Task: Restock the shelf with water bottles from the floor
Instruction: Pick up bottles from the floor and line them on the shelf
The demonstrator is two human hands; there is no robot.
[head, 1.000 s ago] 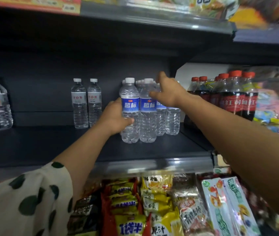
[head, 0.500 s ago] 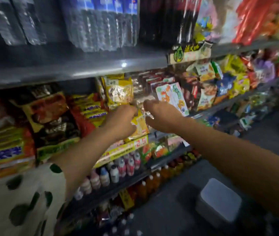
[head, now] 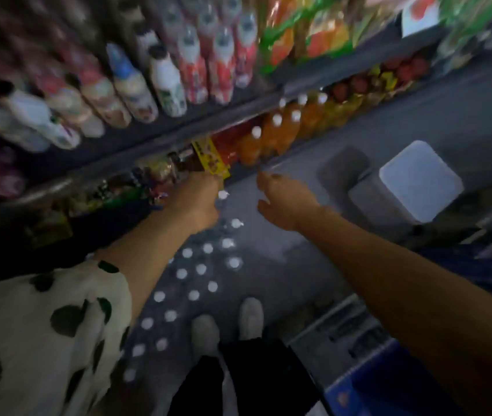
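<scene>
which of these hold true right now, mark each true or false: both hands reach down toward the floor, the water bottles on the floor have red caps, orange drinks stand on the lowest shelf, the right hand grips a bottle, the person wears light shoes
1. Both hands reach down toward the floor. True: the left hand and the right hand stretch down over the water bottles.
2. The water bottles on the floor have red caps. False: their caps are white.
3. Orange drinks stand on the lowest shelf. True: the orange drinks line its front.
4. The right hand grips a bottle. False: its fingers are spread and hold nothing.
5. The person wears light shoes. True: the light shoes stand beside the bottles.
</scene>
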